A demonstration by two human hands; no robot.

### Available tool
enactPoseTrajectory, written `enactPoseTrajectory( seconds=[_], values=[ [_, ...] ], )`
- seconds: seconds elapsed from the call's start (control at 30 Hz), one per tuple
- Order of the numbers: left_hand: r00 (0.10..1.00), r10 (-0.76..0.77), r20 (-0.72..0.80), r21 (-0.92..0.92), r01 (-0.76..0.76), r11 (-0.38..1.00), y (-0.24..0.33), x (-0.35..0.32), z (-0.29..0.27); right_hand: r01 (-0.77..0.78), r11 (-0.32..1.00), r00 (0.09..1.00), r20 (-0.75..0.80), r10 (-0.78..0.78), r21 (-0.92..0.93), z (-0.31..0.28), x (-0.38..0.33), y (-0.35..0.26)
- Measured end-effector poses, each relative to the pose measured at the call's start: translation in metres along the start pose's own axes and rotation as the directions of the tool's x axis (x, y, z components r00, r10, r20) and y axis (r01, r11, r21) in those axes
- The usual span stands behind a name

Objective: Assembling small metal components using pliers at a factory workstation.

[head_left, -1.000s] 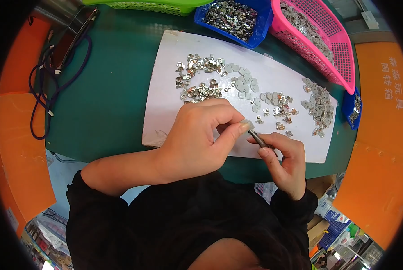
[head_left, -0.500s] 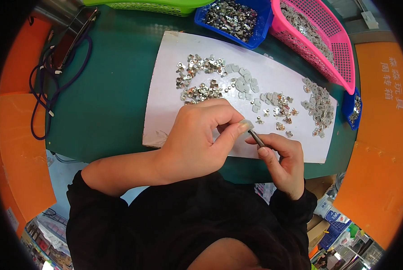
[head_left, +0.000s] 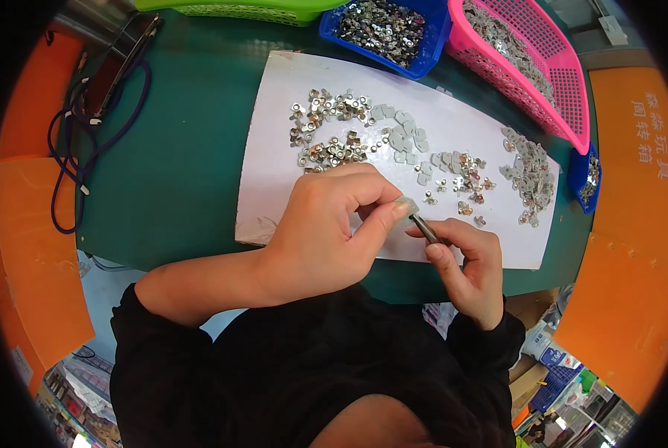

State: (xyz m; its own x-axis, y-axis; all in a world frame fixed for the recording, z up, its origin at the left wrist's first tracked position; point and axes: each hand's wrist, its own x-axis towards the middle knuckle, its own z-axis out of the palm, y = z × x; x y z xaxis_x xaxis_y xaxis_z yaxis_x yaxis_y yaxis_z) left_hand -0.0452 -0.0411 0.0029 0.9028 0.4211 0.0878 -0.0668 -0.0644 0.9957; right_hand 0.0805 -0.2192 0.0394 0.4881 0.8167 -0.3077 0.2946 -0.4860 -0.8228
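Note:
My left hand [head_left: 326, 228] pinches a small pale grey piece [head_left: 406, 203] between thumb and forefinger over the near edge of a white sheet [head_left: 274, 149]. My right hand [head_left: 468, 265] grips a thin dark metal tool [head_left: 423, 225] whose tip meets that piece. On the sheet lie heaps of small shiny metal parts [head_left: 326, 112] and flat grey pieces [head_left: 401, 134]. More grey pieces are piled at the right end [head_left: 528, 168].
The sheet rests on a green table [head_left: 177, 172]. At the back stand a blue tray of metal parts [head_left: 386, 26], a pink basket [head_left: 535, 67] and a green basket [head_left: 237, 9]. A small blue tray [head_left: 589, 172] is at the right. Dark cables [head_left: 87, 134] lie at the left.

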Motion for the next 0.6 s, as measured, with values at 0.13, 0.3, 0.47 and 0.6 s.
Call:
enactPoseTrajectory(
  seconds=[0.13,0.3,0.47,0.6],
  values=[
    [1.000,0.020,-0.002,0.017,-0.020,1.000,0.0001,-0.0004,-0.0006,0.030,0.999,0.999,-0.037,-0.029,0.035,0.0031,-0.0008,0.0015],
    [0.999,0.037,-0.021,0.020,-0.037,0.999,-0.0017,-0.0021,0.0008,0.034,0.999,0.999,-0.031,-0.035,-0.009,0.0016,-0.0007,0.0007],
    [0.999,0.025,-0.030,0.016,-0.025,1.000,0.0004,-0.0009,0.0002,0.042,0.999,0.999,-0.031,-0.042,-0.013,0.0016,0.0012,-0.0041],
    [0.999,0.042,-0.032,0.016,-0.041,0.999,0.0001,-0.0011,0.0006,0.060,0.998,0.996,-0.059,-0.060,-0.006,0.0040,0.0000,0.0003]
  ],
)
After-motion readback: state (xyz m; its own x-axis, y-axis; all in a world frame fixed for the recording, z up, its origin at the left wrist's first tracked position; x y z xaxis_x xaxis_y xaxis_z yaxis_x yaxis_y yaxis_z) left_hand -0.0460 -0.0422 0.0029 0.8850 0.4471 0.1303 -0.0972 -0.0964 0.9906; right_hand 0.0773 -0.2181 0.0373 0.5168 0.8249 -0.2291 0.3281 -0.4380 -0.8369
